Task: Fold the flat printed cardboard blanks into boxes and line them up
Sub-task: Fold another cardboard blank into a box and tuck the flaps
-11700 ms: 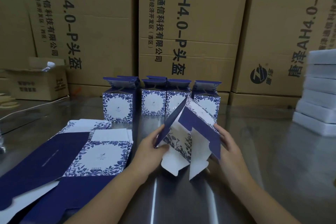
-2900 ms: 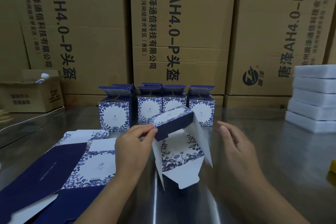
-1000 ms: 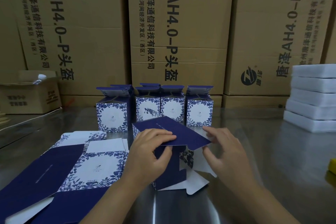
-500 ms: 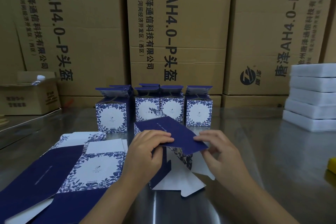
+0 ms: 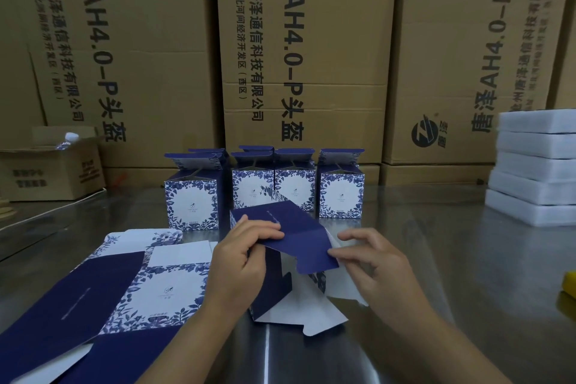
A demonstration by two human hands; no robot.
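A half-formed blue and white floral box (image 5: 290, 227) lies on its side at the middle of the steel table (image 5: 436, 259), its white bottom flaps splayed toward me. My left hand (image 5: 241, 262) grips its near left edge, thumb on the navy panel. My right hand (image 5: 374, 262) pinches the navy flap's right corner. Flat printed blanks (image 5: 124, 284) lie stacked at the front left. Several folded boxes (image 5: 341, 193) stand in a row behind, top flaps up.
Large brown shipping cartons (image 5: 305, 56) wall off the table's back. A small open carton (image 5: 53, 171) holding a bottle sits at the far left. White foam slabs (image 5: 536, 165) are stacked at the right. A yellow object (image 5: 571, 280) shows at the right edge.
The box has tipped lower and nearer to me over the last second. My right hand has slid from the far side of the navy flap onto its near right corner.
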